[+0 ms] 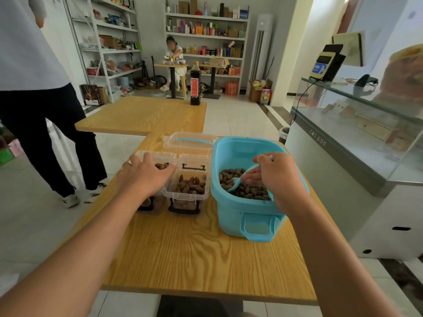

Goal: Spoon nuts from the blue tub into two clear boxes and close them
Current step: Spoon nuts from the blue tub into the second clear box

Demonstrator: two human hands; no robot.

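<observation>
The right hand [278, 179] grips a blue scoop [242, 177] inside the blue tub [242, 216], its bowl angled down-left into the nuts [247, 191]. The left hand [146, 175] lies spread over the left clear box [155, 156]; the right clear box [187, 186], just beside it, stands open, and no writing is readable.

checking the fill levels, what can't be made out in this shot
Head view only:
- Left clear box: left hand covers most of it, fill level hidden.
- Spoon bowl: behind right hand, load unclear.
- Blue tub depth of nuts: wall and hand hide it.
</observation>
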